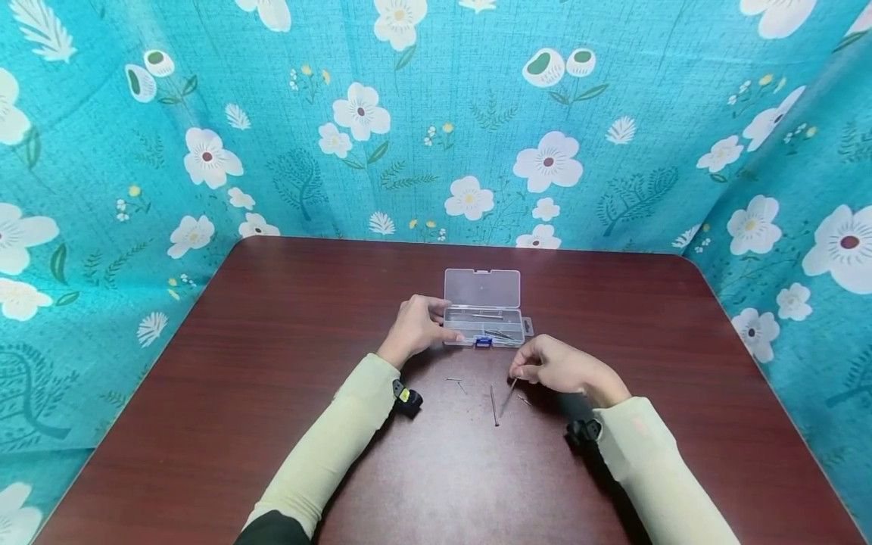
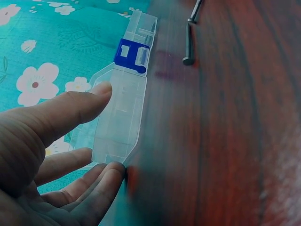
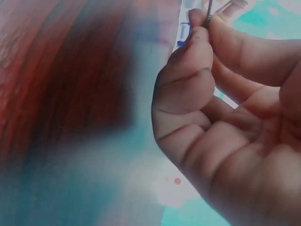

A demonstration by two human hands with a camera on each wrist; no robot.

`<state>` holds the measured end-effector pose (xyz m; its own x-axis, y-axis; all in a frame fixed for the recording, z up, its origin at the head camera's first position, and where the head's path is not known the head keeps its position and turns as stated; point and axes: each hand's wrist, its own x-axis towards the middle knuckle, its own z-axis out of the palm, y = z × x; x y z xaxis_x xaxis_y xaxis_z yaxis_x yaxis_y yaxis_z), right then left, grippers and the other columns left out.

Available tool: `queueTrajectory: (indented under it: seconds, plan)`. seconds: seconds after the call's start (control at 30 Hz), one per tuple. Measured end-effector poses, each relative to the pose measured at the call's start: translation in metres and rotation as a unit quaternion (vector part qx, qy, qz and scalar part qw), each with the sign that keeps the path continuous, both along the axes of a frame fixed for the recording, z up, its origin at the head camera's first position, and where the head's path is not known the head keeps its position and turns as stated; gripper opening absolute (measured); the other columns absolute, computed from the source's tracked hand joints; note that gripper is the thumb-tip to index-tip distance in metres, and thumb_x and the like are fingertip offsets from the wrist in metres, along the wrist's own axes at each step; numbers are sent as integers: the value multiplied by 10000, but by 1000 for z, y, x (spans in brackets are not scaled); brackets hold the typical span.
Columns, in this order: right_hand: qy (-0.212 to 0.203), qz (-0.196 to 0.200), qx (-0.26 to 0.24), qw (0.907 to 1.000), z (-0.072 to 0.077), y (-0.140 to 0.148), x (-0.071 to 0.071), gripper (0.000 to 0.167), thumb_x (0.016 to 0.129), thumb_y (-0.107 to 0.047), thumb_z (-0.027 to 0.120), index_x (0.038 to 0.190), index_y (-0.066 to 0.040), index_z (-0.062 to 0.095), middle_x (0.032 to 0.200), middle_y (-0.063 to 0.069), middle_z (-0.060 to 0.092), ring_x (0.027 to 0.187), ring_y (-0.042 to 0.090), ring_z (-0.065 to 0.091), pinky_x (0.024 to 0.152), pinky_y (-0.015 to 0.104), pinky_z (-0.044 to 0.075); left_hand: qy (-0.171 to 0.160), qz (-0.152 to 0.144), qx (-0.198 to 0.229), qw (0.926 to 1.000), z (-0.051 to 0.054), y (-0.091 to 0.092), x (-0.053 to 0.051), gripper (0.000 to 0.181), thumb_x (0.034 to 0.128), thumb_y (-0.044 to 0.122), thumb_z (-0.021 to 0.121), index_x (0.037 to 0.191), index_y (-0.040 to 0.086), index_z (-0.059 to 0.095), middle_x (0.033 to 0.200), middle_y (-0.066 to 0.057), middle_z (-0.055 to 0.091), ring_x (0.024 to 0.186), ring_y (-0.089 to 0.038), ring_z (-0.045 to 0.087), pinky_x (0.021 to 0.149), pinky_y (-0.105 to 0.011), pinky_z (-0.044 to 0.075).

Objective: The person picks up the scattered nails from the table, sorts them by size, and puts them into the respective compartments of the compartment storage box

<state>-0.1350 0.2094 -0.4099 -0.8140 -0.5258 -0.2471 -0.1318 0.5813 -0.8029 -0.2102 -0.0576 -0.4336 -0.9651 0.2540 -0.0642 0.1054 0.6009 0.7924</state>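
Note:
A clear plastic box [image 1: 466,333] with raised lid and blue latch [image 1: 483,342] stands on the table, several nails [image 1: 499,334] inside. My left hand [image 1: 421,327] grips its left end; in the left wrist view the thumb of the hand [image 2: 61,136] lies on the box wall [image 2: 120,113], fingers at its end. My right hand [image 1: 562,366], right of and nearer than the box, pinches a thin nail [image 1: 508,397] between thumb and fingertips. The right wrist view shows the hand [image 3: 221,103] with the nail [image 3: 209,10] upright in the pinch.
On the dark red table [image 1: 306,318], a long nail [image 1: 493,406] lies just left of the pinched one. Small nails [image 1: 454,379] lie in front of the box, and another small nail [image 1: 523,400] lies below my right hand. A blue flowered curtain [image 1: 422,151] hangs behind.

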Motion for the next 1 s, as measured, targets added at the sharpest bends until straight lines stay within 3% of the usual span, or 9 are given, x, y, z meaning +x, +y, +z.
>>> queueTrajectory:
  seconds: [0.13, 0.37, 0.63, 1.0]
  plan:
    - [-88, -49, -261, 9996, -3, 4, -1, 132, 982, 27, 597, 908, 34, 706, 719, 13, 533, 670, 156, 484, 577, 243, 430, 1, 0, -10, 10000, 0, 0, 0, 687, 675, 274, 965, 1287, 108, 700, 1035, -49, 705, 899, -149, 636, 705, -304, 546]
    - [-15, -324, -562, 9979, -4, 8, -6, 114, 983, 6, 614, 952, 61, 709, 747, 88, 616, 682, 188, 547, 582, 294, 507, 11, -23, 16, 10000, 0, 1, 0, 685, 681, 265, 962, 1290, 99, 697, 1045, -54, 704, 908, -156, 634, 710, -307, 548]
    - [-46, -1161, -863, 9895, -5, 4, -11, 98, 945, 33, 656, 964, 104, 721, 813, 205, 675, 684, 186, 596, 584, 289, 527, 3, -31, 66, 10000, 0, 0, 1, 691, 674, 261, 966, 1286, 89, 696, 1040, -62, 711, 907, -157, 645, 710, -303, 551]
    - [344, -2063, -850, 9742, 5, -6, -25, 147, 959, -3, 666, 990, 132, 718, 748, 125, 661, 669, 201, 605, 597, 281, 543, 37, -35, 121, 9999, 2, 0, 1, 680, 668, 245, 969, 1272, 78, 705, 996, -73, 720, 894, -157, 654, 716, -307, 550]
